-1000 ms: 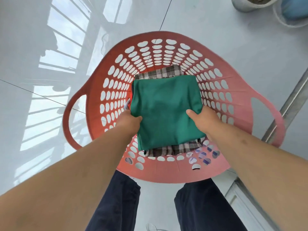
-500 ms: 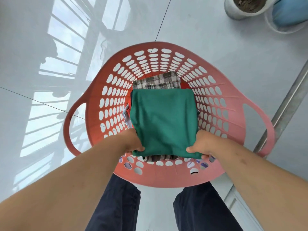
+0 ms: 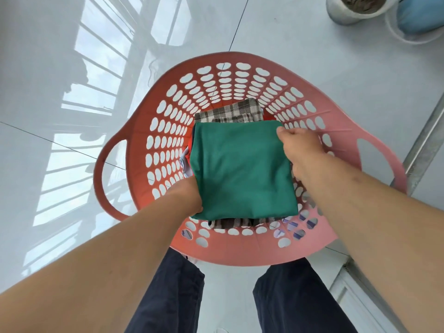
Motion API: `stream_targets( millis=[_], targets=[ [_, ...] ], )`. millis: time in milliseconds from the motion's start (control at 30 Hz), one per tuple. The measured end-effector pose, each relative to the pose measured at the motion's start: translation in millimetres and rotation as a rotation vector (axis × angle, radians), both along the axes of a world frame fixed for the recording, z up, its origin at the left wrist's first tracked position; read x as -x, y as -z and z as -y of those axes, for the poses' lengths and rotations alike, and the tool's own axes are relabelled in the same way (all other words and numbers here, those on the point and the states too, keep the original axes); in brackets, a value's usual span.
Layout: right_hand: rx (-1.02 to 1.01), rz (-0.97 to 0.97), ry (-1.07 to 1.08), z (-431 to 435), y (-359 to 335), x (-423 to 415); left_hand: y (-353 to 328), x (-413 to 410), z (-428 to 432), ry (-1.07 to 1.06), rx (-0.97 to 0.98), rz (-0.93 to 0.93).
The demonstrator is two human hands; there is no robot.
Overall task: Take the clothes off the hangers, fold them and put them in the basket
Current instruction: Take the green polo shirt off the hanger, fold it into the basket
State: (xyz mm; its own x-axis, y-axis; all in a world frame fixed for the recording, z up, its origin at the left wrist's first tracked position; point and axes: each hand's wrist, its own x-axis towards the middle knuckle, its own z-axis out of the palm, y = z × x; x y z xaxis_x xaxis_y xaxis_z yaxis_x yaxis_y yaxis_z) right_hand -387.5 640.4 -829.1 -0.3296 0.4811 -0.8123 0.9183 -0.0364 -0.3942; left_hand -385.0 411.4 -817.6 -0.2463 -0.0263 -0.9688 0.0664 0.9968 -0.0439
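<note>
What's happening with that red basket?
A person is putting folded clothes into the red plastic laundry basket. A folded green cloth lies on top of a brown checked cloth. The left hand holds its near corner and the right hand its far corner, settling it on the pile.

Matt green cloth (image 3: 242, 171) lies in a perforated smooth plastic basket (image 3: 240, 255) on glossy floor tiles (image 3: 300, 32)
</note>
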Motion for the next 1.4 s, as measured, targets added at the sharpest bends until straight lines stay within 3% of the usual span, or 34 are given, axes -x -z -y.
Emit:
stream_targets(
  millis=[100,233,467,633,733,833,900,967,1400],
  targets=[
    [-0.095,0.038,0.076,-5.4,7.2,-0.9,-6.8,-3.8,4.2,-0.082,-0.009,-0.017],
    [-0.149,0.059,-0.191,0.5,-13.5,-23.9,-26.9,-7.8,8.1,-0.218,-0.032,-0.115],
    [-0.131,0.067,-0.417,5.8,-100.2,-76.2,-85.1,-3.4,10.4,-0.235,-0.106,-0.281],
    [-0.403,-0.071,-0.423,-3.7,-157.0,-81.9,-140.6,9.0,17.4,-0.305,-0.264,-0.716],
    [-0.617,-0.046,-0.404,-14.8,-176.4,-78.2,-166.1,24.9,27.6,-0.321,-0.179,-0.942],
    [-0.439,0.155,-0.341,-32.2,-177.6,-69.8,-189.0,43.8,35.8,-0.644,0.015,-0.656],
    [-0.228,0.168,-0.254,-40.9,-178.8,-62.9,-199.1,50.5,36.5,-0.99,-0.076,-0.373],
    [-0.155,0.131,-0.266,-48.9,-176.5,-58.7,-205.7,53.6,33.5,-1.135,-0.183,-0.244],
    [-0.235,-0.042,-0.125,-126.9,-183.0,-11.6,-224.2,101.8,-39.2,-1.188,-0.473,-0.359]
  ],
)
